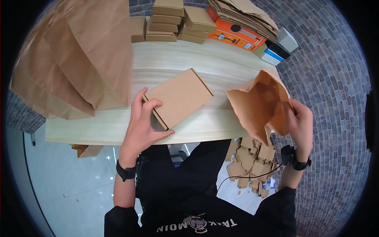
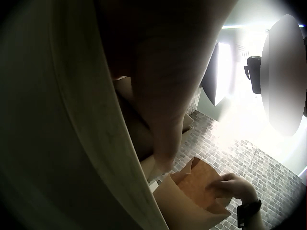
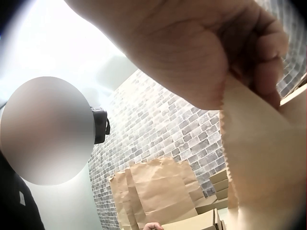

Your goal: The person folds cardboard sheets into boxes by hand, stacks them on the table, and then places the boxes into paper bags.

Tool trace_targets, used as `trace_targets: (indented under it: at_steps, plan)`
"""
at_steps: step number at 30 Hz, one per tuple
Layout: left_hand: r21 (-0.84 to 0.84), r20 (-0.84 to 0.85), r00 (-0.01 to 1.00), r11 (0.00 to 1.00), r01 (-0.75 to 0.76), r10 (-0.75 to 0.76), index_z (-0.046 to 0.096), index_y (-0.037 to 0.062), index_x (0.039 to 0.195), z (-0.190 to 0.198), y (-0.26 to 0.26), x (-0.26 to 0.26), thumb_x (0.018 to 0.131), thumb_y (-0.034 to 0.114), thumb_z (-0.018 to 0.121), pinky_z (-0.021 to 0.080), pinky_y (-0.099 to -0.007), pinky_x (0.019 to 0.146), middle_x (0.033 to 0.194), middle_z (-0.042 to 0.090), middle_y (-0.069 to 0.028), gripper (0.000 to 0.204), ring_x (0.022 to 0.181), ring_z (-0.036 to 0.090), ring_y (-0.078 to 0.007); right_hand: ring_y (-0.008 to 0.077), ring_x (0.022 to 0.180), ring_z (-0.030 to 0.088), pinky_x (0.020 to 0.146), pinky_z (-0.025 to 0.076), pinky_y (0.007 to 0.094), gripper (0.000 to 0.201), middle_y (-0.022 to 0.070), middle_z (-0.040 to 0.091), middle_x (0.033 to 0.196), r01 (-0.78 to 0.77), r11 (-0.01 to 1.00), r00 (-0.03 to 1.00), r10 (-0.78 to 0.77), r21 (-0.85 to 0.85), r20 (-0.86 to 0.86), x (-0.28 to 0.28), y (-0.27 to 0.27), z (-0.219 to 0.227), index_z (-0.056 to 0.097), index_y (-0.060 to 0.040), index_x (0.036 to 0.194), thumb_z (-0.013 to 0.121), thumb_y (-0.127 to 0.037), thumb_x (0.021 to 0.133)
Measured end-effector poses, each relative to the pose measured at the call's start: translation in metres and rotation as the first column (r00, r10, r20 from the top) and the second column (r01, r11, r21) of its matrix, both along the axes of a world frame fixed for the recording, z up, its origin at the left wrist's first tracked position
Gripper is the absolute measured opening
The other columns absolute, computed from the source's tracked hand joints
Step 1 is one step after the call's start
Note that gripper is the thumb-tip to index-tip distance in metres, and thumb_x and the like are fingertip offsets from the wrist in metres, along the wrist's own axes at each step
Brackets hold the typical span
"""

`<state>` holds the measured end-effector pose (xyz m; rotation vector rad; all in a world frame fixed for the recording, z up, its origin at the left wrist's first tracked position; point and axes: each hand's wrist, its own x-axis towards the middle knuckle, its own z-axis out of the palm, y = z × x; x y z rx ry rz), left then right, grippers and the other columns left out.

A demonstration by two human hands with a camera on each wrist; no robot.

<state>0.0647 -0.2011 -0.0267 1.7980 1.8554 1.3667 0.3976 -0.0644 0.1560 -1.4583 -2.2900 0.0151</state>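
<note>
A flat brown cardboard box (image 1: 182,98) lies tilted at the middle of the table, its lid closed. My left hand (image 1: 141,125) grips its left end, fingers over the far corner and thumb along the near corner. To the right stands a brown paper bag (image 1: 246,108) with its mouth open towards me. The right hand (image 1: 301,121) pinches the bag's right rim, with some fingers inside the mouth. A closer look at the bag's jagged edge (image 3: 229,167) comes from the right wrist view, where the hand holds it.
Large brown paper bags (image 1: 79,59) stand at the table's left. Small cardboard boxes (image 1: 166,17) are stacked along the back, beside an orange box (image 1: 237,35) under flattened cardboard (image 1: 248,17). A heap of cardboard pieces (image 1: 252,162) lies on the floor at the right.
</note>
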Motion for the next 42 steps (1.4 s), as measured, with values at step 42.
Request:
trace_targets:
  at_steps: [42]
  plan:
    - [0.112,0.653,0.757,0.984,-0.139,0.032,0.062,0.0025,0.111,0.057,0.026,0.058,0.086,-0.001,0.061,0.054,-0.0319,0.077,0.114,0.059,-0.0107,0.025,0.098,0.061,-0.02,0.0181,0.069,0.06,0.069,0.048,0.032,0.026,0.0126,0.066,0.073,-0.135,0.963,0.989,0.116,0.233,0.093,-0.026,0.009,0.096,0.067,0.0084,0.099,0.057,-0.016,0.095]
